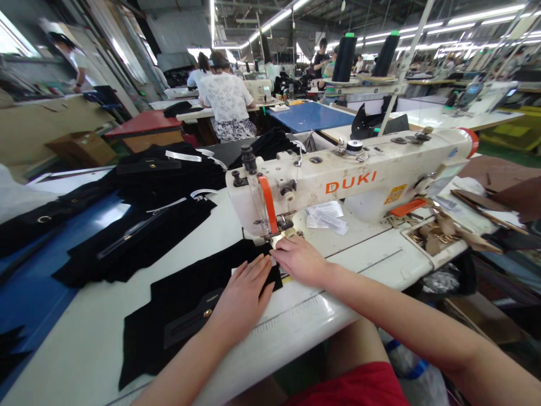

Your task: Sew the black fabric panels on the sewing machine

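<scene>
A black fabric panel lies on the white table of a sewing machine marked DUKI. It carries a dark pocket piece with a gold snap. My left hand rests flat on the panel, fingers stretched toward the needle area. Close to the presser foot, my right hand has its fingers bent together at the panel's edge; what lies under its fingertips is hidden. A small white label corner shows beside my left hand.
White labels lie under the machine arm. More black panels are spread at the left. A tray of gold fittings and brown straps sits at the right. Thread cones stand behind. A person in a patterned shirt sits ahead.
</scene>
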A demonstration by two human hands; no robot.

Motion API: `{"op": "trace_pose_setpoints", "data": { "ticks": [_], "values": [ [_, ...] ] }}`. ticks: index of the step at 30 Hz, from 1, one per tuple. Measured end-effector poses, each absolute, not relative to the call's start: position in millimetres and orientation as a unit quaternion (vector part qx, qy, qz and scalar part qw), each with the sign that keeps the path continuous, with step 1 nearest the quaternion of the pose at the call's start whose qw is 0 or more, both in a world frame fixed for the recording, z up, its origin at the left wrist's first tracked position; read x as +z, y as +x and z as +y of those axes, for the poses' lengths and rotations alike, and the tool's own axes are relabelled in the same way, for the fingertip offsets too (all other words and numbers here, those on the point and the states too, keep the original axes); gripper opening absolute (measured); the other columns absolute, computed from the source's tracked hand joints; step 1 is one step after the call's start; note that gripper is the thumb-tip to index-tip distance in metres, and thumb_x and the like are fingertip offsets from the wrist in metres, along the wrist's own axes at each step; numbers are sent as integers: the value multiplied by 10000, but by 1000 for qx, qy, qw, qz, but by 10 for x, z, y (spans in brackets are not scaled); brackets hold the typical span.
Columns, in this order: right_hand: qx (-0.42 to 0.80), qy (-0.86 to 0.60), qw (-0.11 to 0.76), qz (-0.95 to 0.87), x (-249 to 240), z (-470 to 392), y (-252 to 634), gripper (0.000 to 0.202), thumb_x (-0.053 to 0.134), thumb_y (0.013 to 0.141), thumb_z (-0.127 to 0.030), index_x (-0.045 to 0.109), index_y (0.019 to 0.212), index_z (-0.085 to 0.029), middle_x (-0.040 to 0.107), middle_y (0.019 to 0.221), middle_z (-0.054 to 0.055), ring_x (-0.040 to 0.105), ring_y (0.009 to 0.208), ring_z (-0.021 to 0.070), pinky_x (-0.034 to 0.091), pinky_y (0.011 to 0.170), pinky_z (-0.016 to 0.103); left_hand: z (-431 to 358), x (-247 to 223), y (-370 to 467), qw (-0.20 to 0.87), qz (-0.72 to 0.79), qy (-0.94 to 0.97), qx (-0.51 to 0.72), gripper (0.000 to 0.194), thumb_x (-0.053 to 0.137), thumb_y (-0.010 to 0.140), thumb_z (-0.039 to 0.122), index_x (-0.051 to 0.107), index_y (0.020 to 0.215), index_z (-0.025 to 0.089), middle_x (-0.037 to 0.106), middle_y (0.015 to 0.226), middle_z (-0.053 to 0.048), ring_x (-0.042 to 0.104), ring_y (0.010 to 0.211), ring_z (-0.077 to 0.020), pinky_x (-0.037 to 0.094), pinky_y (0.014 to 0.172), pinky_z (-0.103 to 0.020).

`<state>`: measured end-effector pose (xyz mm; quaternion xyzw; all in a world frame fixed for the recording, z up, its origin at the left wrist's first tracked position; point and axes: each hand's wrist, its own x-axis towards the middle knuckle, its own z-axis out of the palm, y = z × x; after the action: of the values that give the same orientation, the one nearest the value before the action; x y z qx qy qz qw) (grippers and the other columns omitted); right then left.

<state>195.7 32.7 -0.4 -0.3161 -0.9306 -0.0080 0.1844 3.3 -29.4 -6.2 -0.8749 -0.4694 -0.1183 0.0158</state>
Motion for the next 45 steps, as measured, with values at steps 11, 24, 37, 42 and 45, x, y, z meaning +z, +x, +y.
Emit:
{"op": "trace_pose_setpoints", "data": {
  "ticks": [11, 24, 37, 42, 45],
  "values": [
    [5, -345, 182, -921, 30, 341, 1971, 175, 488, 952, -167, 657, 985, -136, 627, 951, 96, 528, 913, 217, 403, 809, 343, -287, -53, 41, -2, -462, -878, -127, 434, 422, 945, 296, 530, 1337, 145, 567, 1375, -135, 480, 1314, -255, 400, 1079, -491],
    [9, -367, 193, -910, 36, 368, 1970, 213, 469, 956, -162, 678, 943, -126, 653, 929, 111, 539, 933, 234, 409, 851, 360, -122, -46, 19, -11, -472, -872, -132, 434, 414, 951, 328, 537, 1334, 165, 570, 1374, -124, 469, 1325, -245, 392, 1084, -485],
    [-1, -341, 177, -923, 18, 358, 1954, 197, 480, 939, -154, 655, 1026, -125, 628, 949, 100, 532, 915, 228, 414, 816, 354, -78, -38, 17, 14, -472, -873, -118, 421, 405, 948, 319, 561, 1303, 154, 584, 1357, -128, 508, 1291, -245, 410, 1071, -476],
    [-1, -353, 170, -920, 4, 357, 1939, 191, 477, 942, -160, 641, 1031, -123, 625, 994, 111, 525, 950, 239, 410, 831, 373, -69, -50, 16, 19, -475, -872, -115, 428, 400, 951, 318, 557, 1304, 134, 583, 1355, -141, 507, 1291, -253, 413, 1068, -484],
    [-1, -365, 169, -916, -1, 360, 1923, 199, 452, 956, -164, 641, 997, -116, 627, 984, 109, 525, 941, 241, 410, 829, 378, -69, -61, 21, 15, -481, -869, -118, 429, 402, 949, 311, 549, 1316, 142, 584, 1356, -133, 502, 1296, -257, 414, 1065, -495]
  ]
}}
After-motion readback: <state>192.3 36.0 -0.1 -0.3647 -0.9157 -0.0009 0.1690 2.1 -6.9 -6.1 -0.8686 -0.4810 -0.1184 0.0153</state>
